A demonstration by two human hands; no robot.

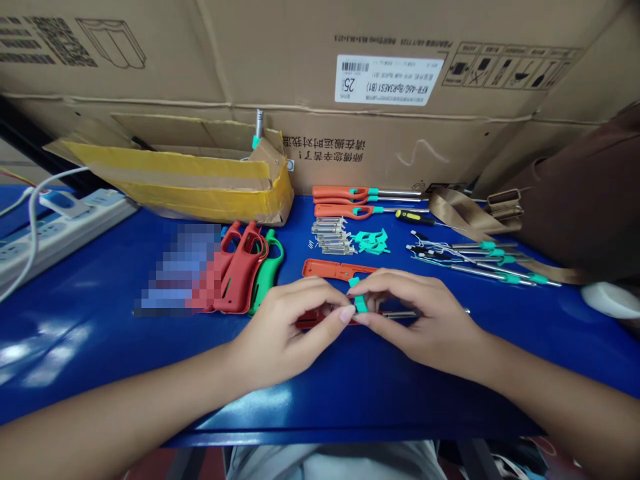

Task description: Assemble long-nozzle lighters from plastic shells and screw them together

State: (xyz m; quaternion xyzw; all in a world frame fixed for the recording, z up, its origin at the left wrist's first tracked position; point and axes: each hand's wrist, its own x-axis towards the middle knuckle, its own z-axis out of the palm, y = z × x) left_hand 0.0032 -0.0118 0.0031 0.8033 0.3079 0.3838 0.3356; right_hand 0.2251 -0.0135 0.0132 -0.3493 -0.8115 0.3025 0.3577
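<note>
Over the front middle of the blue table, my two hands meet at the fingertips. My right hand [425, 310] pinches a small teal plastic trigger [358, 295] between thumb and fingers. My left hand [295, 327] is closed at the fingertips beside it; what they hold, if anything, is hidden. Below both hands lies a red lighter shell [309, 320], mostly covered, with a metal tube [400, 314] showing under my right hand. Just behind, an orange lighter half-shell [327, 269] lies inner side up.
Behind are clear igniter parts [330, 237], teal triggers [371, 241], assembled orange lighters [343, 211] and a screwdriver [415, 218]. Metal tubes with wires [480, 270] lie right. Red handles [243, 273], a green handle [267, 273], a yellow-edged carton [200, 177] and a power strip [65, 223] stand left.
</note>
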